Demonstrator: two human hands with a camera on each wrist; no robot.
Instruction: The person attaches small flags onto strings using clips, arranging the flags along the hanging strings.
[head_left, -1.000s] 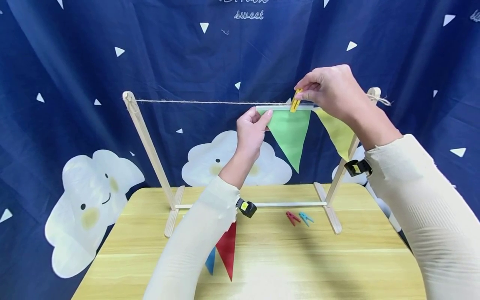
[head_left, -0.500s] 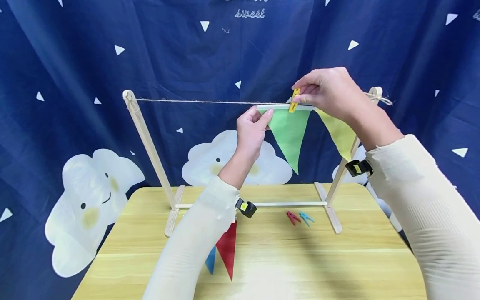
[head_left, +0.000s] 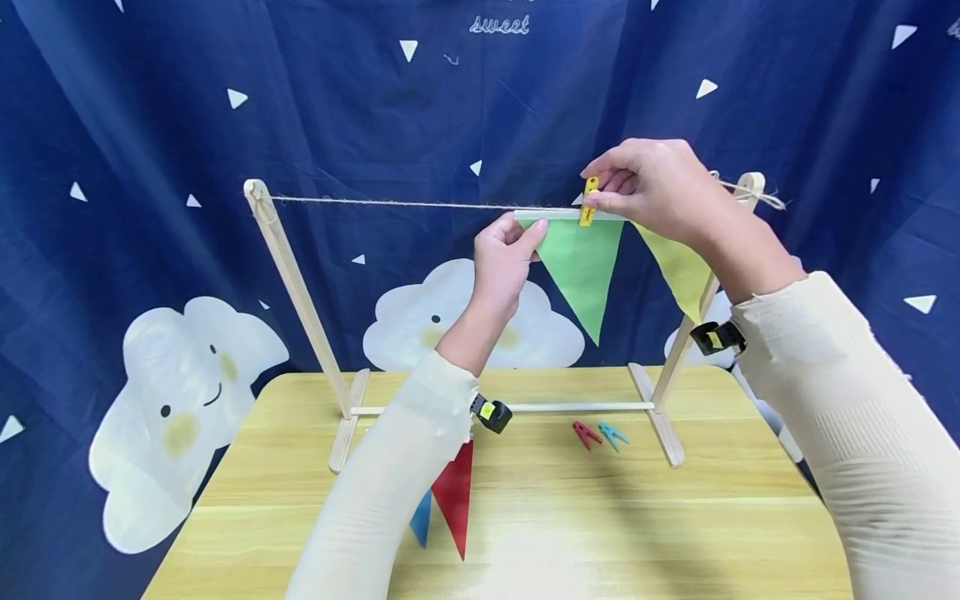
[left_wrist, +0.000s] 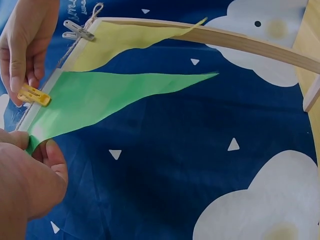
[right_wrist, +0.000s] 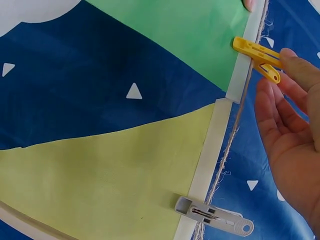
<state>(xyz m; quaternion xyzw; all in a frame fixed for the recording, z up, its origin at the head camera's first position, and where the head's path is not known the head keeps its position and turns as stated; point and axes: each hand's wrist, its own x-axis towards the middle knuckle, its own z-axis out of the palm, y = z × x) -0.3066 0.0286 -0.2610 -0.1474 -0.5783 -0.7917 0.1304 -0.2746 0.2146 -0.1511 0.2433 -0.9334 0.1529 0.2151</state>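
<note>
In the head view, my left hand (head_left: pixel 506 258) pinches the upper left corner of a green triangular flag (head_left: pixel 581 262) between thumb and fingers. The flag's white top band lies along a twine line (head_left: pixel 405 203). My right hand (head_left: pixel 652 187) holds the handle end of a yellow clothespin (head_left: pixel 588 202) with thumb and fingers. In the right wrist view, the clothespin (right_wrist: pixel 257 55) bites over the band and the twine, its handles spread apart. Beside the green flag hangs a yellow flag (right_wrist: pixel 115 170), held on the twine by a grey clothespin (right_wrist: pixel 212 215).
Wooden posts, left (head_left: pixel 300 296) and right (head_left: pixel 678 358), carry the twine above the table (head_left: pixel 675 533). A red clothespin (head_left: pixel 587 435) and a blue clothespin (head_left: pixel 612 437) lie near the right foot. A red flag (head_left: pixel 456 504) and a blue flag (head_left: pixel 422 521) lie partly under the left sleeve.
My right hand and the yellow clothespin have shifted slightly left and down, and the clothespin stands more upright. My left hand keeps its hold on the green flag's corner.
</note>
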